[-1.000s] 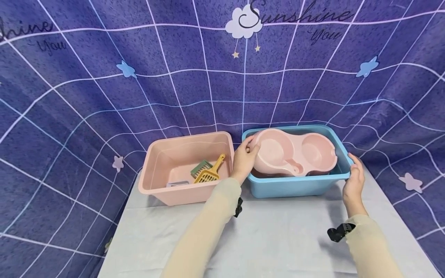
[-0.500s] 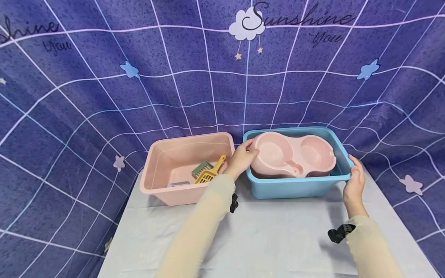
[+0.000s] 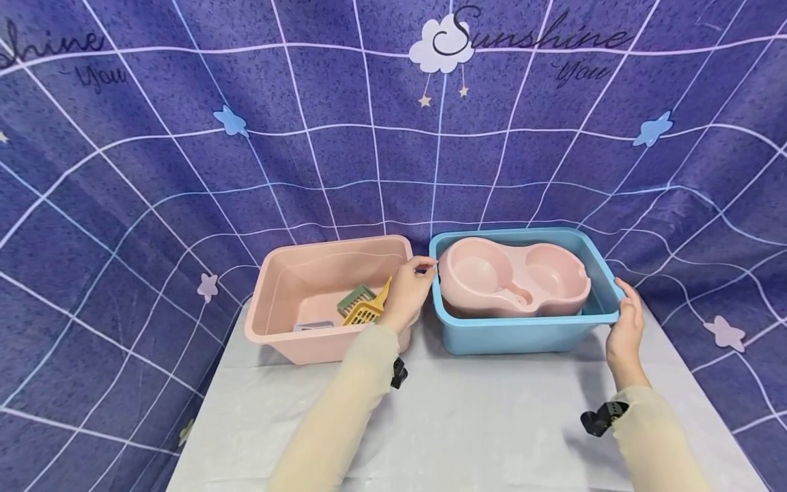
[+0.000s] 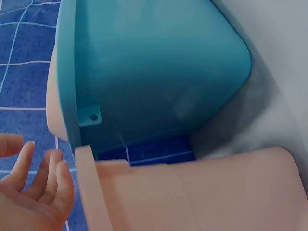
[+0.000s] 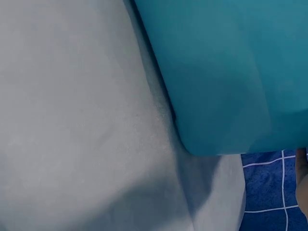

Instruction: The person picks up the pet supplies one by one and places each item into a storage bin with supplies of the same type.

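A pink double pet bowl (image 3: pixel 519 273) sits inside the blue tub (image 3: pixel 516 336), its left end close to the tub's left wall. My left hand (image 3: pixel 407 287) hovers over the right rim of the pink tub (image 3: pixel 332 348), fingertips near the blue tub's left rim. In the left wrist view that left hand (image 4: pixel 36 192) has loosely bent fingers and holds nothing. At the other end, my right hand (image 3: pixel 626 331) grips the blue tub's right rim. Only a sliver of the right hand (image 5: pixel 302 185) shows in the right wrist view, beside the tub's wall.
Inside the pink tub lie a yellow slotted litter scoop (image 3: pixel 365 311), a green comb-like piece (image 3: pixel 355 298) and a pale grey-lilac item (image 3: pixel 313 325). Both tubs stand side by side on a white-covered table (image 3: pixel 479 417), with a narrow gap between them. A blue patterned curtain (image 3: pixel 344 157) hangs behind.
My left hand has let go of the pet bowl's left end and moved left. The bowl has settled lower in the blue tub. My right hand has stayed at the tub's rim.
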A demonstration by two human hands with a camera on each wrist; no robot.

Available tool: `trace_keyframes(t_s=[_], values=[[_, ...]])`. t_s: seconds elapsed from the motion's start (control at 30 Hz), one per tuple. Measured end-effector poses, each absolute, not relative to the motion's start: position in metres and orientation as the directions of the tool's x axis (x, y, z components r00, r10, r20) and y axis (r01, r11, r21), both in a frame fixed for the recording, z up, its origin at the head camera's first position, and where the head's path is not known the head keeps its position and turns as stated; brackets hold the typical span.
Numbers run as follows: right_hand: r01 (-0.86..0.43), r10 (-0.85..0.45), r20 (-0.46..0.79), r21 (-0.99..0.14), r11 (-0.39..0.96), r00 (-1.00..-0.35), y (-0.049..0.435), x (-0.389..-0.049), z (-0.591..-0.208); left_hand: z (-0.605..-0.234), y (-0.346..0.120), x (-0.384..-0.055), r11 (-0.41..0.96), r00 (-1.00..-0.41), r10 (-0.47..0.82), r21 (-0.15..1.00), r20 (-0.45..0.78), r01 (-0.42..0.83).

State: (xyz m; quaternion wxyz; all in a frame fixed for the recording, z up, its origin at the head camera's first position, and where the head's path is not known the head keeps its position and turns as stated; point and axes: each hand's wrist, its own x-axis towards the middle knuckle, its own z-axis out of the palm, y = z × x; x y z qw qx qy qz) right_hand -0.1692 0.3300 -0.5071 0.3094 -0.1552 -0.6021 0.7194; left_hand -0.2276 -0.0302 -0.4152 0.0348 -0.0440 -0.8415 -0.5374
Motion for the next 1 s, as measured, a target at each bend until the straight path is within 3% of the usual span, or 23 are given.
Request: trace_keyframes(t_s=[0.4,0.73,1.0], values=[[-0.265,0.591,0.175,-0.962,-0.069,-0.787,0.329,-0.165,-0.5,-0.408,-0.052,-0.207,0.398,-0.983,0.018,0.9,0.185,0.176],[-0.252,0.593,0.175,-0.967,-0.049,-0.786,0.33,-0.165,-0.5,-0.41,-0.063,-0.204,0.197,-0.978,-0.026,0.96,0.206,0.197],[-0.24,0.583,0.166,-0.969,-0.053,-0.795,0.338,-0.17,-0.508,-0.405,-0.068,-0.193,0.14,-0.99,0.007,0.98,0.143,0.143]])
